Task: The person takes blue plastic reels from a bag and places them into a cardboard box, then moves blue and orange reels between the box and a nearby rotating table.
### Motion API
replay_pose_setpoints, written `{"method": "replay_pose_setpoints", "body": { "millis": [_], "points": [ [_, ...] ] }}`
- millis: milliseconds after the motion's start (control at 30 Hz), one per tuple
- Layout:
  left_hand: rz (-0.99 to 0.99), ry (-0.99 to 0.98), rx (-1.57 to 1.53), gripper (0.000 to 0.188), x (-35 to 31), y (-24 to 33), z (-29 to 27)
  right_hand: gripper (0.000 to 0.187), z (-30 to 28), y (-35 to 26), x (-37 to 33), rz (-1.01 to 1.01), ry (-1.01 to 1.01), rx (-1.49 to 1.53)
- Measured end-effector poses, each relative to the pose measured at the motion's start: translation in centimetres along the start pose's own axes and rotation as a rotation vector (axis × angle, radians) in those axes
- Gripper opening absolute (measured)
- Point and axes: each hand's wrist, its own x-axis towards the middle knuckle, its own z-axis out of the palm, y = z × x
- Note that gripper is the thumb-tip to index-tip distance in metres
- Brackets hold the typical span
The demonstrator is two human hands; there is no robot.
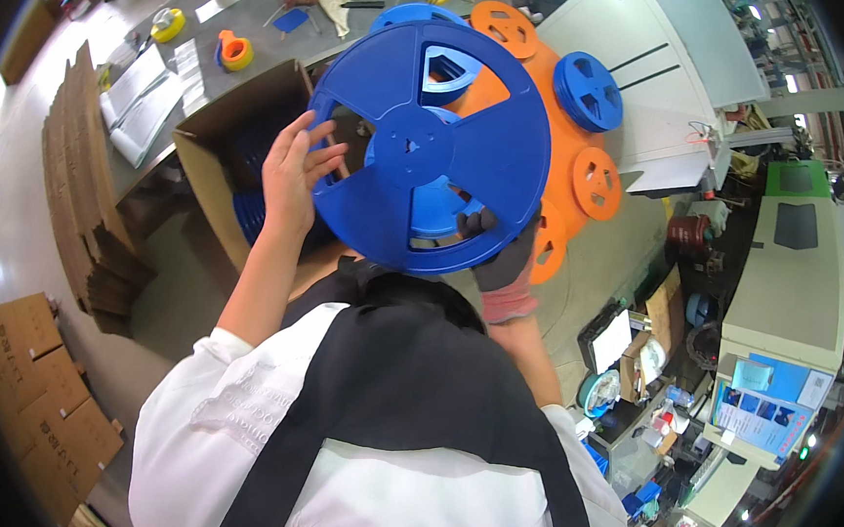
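Observation:
A large blue plastic reel (420, 151) with wide cut-out windows is held up in front of me. My right hand (505, 267), in a dark and reddish glove, grips its lower right rim, and dark fingertips show through the lower window. Bare, my left hand (297, 169) is at the left rim with its fingers apart; whether it bears any weight I cannot tell. Below and left of the reel is an open cardboard box (200, 175) with blue reels (247, 214) standing in it. Behind the large reel, smaller blue pieces show through its windows.
An orange round stand (543, 76) carries orange reels (597, 183) and a stack of blue reels (588, 91). A grey table (261, 42) holds tape rolls (233, 52) and papers (142, 102). Flattened cardboard (85, 181) leans at left, above sealed cartons (41, 394). Machinery (789, 270) stands at right.

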Motion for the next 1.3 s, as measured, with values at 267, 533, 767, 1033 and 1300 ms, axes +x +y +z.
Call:
{"method": "replay_pose_setpoints", "body": {
  "millis": [267,533,767,1033,1300],
  "points": [
    [0.240,0.033,0.111,0.030,0.1,-2.0,-0.8,0.040,0.6,0.3,-2.2,-0.017,0.218,0.097],
    [0.404,-0.051,0.235,0.026,-0.3,-1.9,0.5,0.034,1.2,0.3,-2.5,-0.150,0.267,-0.079],
    [0.832,-0.171,0.673,0.026,-1.1,-1.5,1.1,0.032,1.4,0.6,-2.7,-0.066,0.322,0.093],
    [1.067,-0.951,0.804,0.030,-5.1,-2.4,4.0,0.038,-0.3,1.6,-1.1,-0.142,0.414,-0.052],
    [0.930,-0.696,0.898,0.028,-4.6,-1.8,-3.4,0.038,-2.4,0.0,-0.7,-0.172,0.242,0.231]
  ]
}}
